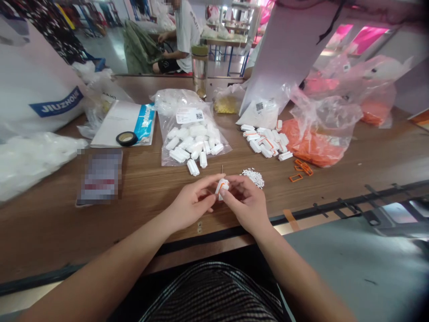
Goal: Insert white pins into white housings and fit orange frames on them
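Note:
Between my left hand point(192, 200) and my right hand point(247, 199), a small white plastic housing with an orange band point(221, 188) is pinched by the fingertips of both. Just behind the fingers lies a pile of tiny white pins point(254, 177). To the right are several loose orange rectangular frames point(303, 167). Farther back sits a heap of white housings, some with orange bands point(267, 141). Plain white housings point(192, 142) spill from a clear bag at the middle of the table. A thin upright brown stick point(222, 169) shows beyond my fingertips.
A clear bag of orange frames point(313, 143) stands at the right, a white-filled bag point(259, 114) at the back. Leftward lie a booklet point(114, 118), a black tape roll point(126, 138) and a blurred flat rectangle point(100, 176). A bottle point(200, 69) stands behind; another person point(182, 38) sits beyond.

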Available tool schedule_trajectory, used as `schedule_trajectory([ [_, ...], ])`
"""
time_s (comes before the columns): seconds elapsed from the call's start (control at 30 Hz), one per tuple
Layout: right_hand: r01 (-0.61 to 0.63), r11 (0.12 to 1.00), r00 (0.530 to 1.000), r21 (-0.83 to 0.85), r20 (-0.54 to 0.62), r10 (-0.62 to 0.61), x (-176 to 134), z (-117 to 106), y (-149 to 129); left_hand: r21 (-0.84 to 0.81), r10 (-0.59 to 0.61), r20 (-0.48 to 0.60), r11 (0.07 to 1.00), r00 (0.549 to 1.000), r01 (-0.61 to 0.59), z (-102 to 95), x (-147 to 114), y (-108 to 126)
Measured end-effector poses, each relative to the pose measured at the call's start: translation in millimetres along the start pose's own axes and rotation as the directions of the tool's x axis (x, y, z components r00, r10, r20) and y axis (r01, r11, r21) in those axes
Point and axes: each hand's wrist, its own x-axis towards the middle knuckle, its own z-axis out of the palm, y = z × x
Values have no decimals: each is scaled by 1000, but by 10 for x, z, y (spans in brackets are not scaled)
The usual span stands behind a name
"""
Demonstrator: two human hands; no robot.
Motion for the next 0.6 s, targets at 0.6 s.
schedule_trajectory([
  [0.6,-149,865,854,-478,-503,-131,1731,-1592,162,381,330,-388,908,860,-177,-160,105,-105],
])
